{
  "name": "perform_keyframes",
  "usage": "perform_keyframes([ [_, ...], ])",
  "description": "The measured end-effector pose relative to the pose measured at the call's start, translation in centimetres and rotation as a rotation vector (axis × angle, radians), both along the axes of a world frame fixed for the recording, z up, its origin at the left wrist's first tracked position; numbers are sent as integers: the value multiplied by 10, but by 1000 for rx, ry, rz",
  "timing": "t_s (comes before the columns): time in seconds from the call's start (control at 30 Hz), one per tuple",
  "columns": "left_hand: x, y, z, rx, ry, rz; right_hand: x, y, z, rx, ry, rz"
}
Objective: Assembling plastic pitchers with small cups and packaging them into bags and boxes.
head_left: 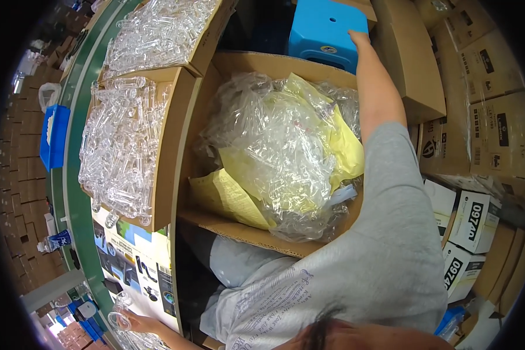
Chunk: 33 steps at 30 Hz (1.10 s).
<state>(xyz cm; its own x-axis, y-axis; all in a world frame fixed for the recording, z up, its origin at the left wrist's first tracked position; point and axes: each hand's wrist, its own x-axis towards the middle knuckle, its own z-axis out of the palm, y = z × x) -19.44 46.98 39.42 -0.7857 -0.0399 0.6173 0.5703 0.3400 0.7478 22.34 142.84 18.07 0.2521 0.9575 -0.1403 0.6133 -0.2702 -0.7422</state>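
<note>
At the upper right, my right hand (360, 38) grips the edge of a blue plastic stool (315, 26), with my arm stretched out to it. Low on the left, my left hand (141, 322) has its fingers closed at a clear, ring-ended piece (119, 319). More clear pieces lie around that hand, beside a printed carton panel (135, 265). Between my arms stands a large open cardboard box (195, 201), filled with crumpled clear plastic film (274, 140) and yellow padded sheets (230, 195).
Two shallow cartons of clear pieces (119, 140) (157, 38) stand along a green bench (76, 140). A blue tray (53, 137) sits at its far edge. Stacked brown cartons (496, 122) and white-labelled boxes (473, 221) fill the right side.
</note>
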Motion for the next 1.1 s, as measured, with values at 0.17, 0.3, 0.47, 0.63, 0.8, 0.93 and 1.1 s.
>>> perform_keyframes([
  [0.17, 12, 32, 7, -236, 118, 121, 5, -24, 11, -203, -354, 305],
  [0.3, 10, 20, 5, -364, 117, 211, -17, -61, 51, 153, -297, 177],
  [0.47, 2, 12, 1, -225, 197, 229, -58, -98, 130, 557, -132, 258],
  [0.63, 5, 26, 8, -843, 555, 532, -93, -224, 261, 965, 306, 683],
  [0.8, 18, 20, 17, 149, 48, 143, -163, -373, 321, 889, 563, 1127],
  [0.93, 11, 4, 15, 319, -111, 1, -206, -476, 341, 746, 718, 1464],
  [1.1, 0, -1, 19, 354, -84, -106, -287, -614, 346, 672, 636, 1954],
])
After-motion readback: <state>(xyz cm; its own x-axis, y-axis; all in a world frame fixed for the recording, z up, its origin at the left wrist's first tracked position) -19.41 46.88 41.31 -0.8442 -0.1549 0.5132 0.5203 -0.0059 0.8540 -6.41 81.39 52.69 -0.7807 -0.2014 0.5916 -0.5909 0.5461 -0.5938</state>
